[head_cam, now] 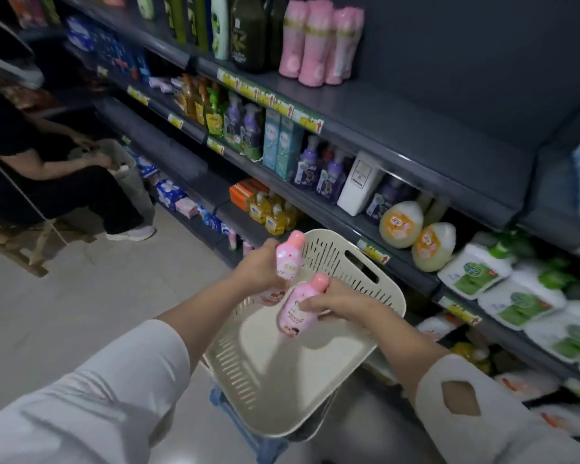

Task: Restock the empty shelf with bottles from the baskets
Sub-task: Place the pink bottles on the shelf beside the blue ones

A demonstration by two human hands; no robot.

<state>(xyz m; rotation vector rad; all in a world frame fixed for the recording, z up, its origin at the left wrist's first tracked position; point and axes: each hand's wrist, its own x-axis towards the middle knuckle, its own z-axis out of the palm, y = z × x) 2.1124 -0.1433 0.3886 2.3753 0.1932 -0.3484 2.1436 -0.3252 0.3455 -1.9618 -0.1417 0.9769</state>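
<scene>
**Both hands loaded, one pink bottle each, over the basket**

Your left hand [260, 266] has its fingers wrapped around a pink bottle [287, 254], cap up and tilted slightly right. A second pink shape shows just below that hand, touching it; too blurred to tell whether it's another bottle or part of the same label.

Your right hand [337, 301] grips a second pink bottle [298, 306] across its middle, fingers closed on it, cap pointing up toward the left hand. The two bottles sit just beside each other, nearly touching.

Both bottles are in the air above a cream slotted basket [359, 269]. The basket is tilted, its handle cut-out facing the shelving. The inside that shows is bare. A blue frame [235, 416] sits under it.

Shelving runs along your right. Top shelf [399, 105]: three tall pink bottles [318, 45] upright at the edge, dark green ones to their left, bare run of shelf to their right. Next level down: purple pump bottles [332, 175], a white box [360, 184], and two pale round bottles with orange labels [416, 232]. Lower right: white and green refill pouches [503, 289].

Another person [47, 169] sits on a wooden chair further down the aisle on your left, well apart from the basket.
</scene>
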